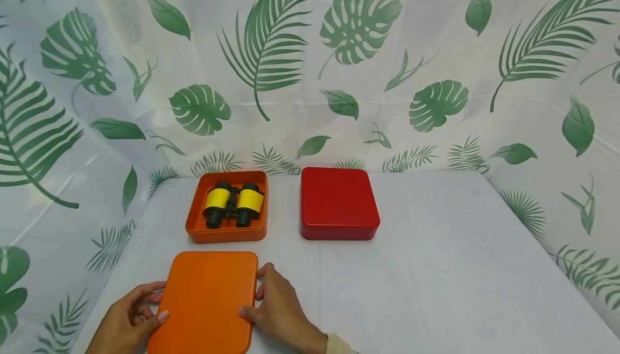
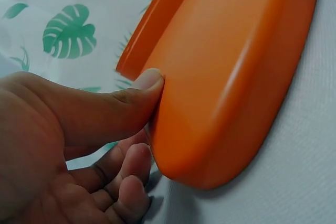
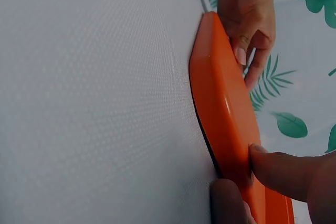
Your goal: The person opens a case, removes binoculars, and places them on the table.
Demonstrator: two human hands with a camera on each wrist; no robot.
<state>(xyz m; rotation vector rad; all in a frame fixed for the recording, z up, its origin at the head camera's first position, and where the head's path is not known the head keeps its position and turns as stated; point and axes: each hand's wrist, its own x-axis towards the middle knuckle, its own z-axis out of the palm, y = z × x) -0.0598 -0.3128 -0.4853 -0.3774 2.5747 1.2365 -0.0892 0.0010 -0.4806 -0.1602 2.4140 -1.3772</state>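
Note:
An orange lid (image 1: 205, 303) lies flat on the white cloth at the near edge. My left hand (image 1: 152, 304) grips its left side, thumb on the top face and fingers curled at the edge. My right hand (image 1: 259, 296) grips the right side the same way. In the left wrist view the left hand's (image 2: 142, 129) thumb presses the lid's (image 2: 226, 77) rim. The right wrist view has the right hand (image 3: 252, 184) pinching the lid (image 3: 220, 98), with the left hand (image 3: 249, 19) at the far end.
Behind the lid stands an open orange box (image 1: 226, 231) holding black and yellow binoculars (image 1: 233, 204). A closed red box (image 1: 338, 203) sits to its right. The white table cloth (image 1: 436, 268) stretches right; leaf-print curtains (image 1: 310, 63) wall the back and sides.

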